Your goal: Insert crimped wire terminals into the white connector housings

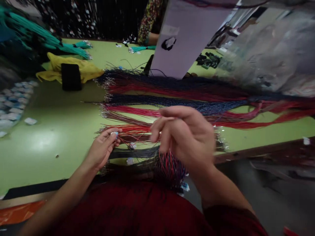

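Note:
My left hand (102,149) rests near the front of the green table (56,131), its fingers pinched on a small white connector (114,133). My right hand (184,136) is raised above the wire bundles, blurred, with fingers curled together; thin red and blue wires (169,165) hang below it, and whether it grips them I cannot make out. Long bundles of red, blue and dark wires (172,95) lie across the table in front of both hands, their metal-tipped ends pointing left.
A yellow cloth (85,68) with a black block (71,77) on it lies at the back left, beside teal wire bundles (49,41). Small white connectors (12,105) are spread at the left edge. A white panel (184,36) and plastic bags (265,52) stand behind. Another person's arm (151,37) shows at the far side.

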Motion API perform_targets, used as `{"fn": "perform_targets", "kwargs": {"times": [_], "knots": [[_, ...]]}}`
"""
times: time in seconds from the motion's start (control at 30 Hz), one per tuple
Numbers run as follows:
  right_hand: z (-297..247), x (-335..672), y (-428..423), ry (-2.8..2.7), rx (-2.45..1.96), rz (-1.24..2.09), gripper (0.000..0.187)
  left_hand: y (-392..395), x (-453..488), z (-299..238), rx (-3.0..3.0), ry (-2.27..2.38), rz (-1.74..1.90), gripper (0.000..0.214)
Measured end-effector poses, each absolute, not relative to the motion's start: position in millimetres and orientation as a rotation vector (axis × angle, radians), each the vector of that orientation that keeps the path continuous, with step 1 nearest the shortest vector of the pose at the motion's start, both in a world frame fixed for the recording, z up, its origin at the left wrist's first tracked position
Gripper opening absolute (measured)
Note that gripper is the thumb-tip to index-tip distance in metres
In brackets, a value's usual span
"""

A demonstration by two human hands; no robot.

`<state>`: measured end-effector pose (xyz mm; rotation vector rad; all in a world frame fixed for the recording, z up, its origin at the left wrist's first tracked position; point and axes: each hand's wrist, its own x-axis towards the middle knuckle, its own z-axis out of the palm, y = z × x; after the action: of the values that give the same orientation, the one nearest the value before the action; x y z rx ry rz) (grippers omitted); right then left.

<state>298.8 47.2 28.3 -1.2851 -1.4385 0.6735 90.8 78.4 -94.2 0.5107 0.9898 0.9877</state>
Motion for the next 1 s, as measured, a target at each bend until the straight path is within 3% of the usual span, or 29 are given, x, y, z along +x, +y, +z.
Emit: {"fn": "perform_targets", "kwargs": {"times": [0.17, 0.27, 0.5, 0.73, 0.87, 1.0], "knots": [[-50.6, 354.1, 148.3, -1.889, -2.038, 0.150, 0.017, 73.2, 91.6, -93.7, 0.416, 0.976, 1.050, 0.028], [-77.2, 375.2, 177.9, -2.027, -2.123, 0.085, 0.014, 70.9, 91.5, -92.3, 0.345, 0.966, 1.024, 0.026], [-97.4, 386.7, 186.2, -2.020, -2.085, 0.031, 0.012, 69.7, 92.9, -93.6, 0.299, 0.999, 0.927, 0.035], [-70.4, 423.5, 185.3, -1.680, -1.917, -0.054, 0.013, 70.0, 94.6, -94.0, 0.289, 1.018, 0.924, 0.038], [-42.2, 403.7, 173.4, -1.730, -1.583, 0.055, 0.022, 70.9, 94.6, -94.8, 0.314, 1.010, 0.928, 0.034], [-22.1, 332.0, 146.6, -2.121, -1.279, 0.304, 0.018, 73.6, 95.5, -95.8, 0.385, 1.011, 0.922, 0.032]]}}
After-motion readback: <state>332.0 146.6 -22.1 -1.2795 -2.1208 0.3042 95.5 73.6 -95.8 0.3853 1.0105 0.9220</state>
